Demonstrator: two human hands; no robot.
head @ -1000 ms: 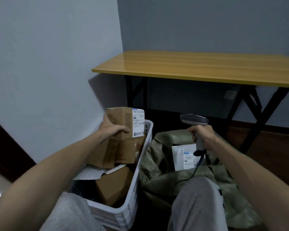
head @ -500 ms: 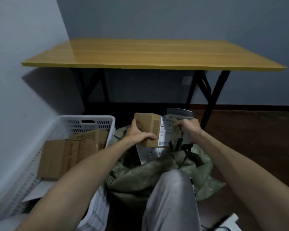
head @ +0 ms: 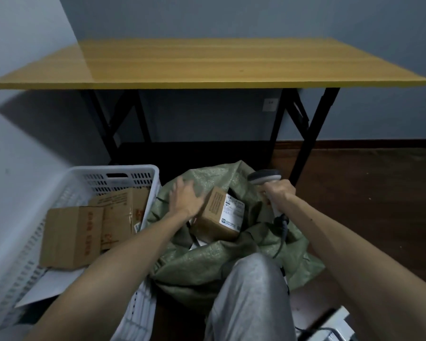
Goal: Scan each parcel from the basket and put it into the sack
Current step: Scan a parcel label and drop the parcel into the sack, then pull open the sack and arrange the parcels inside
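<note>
The left hand point(head: 185, 199), fingers spread, is just left of the box point(head: 219, 215) in the sack point(head: 207, 264). The right hand point(head: 279, 190) grips the scanner point(head: 265, 175). The basket point(head: 123, 172), lower left, lies nearer the left hand.

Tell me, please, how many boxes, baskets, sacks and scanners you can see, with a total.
Boxes: 3
Basket: 1
Sack: 1
Scanner: 1
Total: 6
</note>
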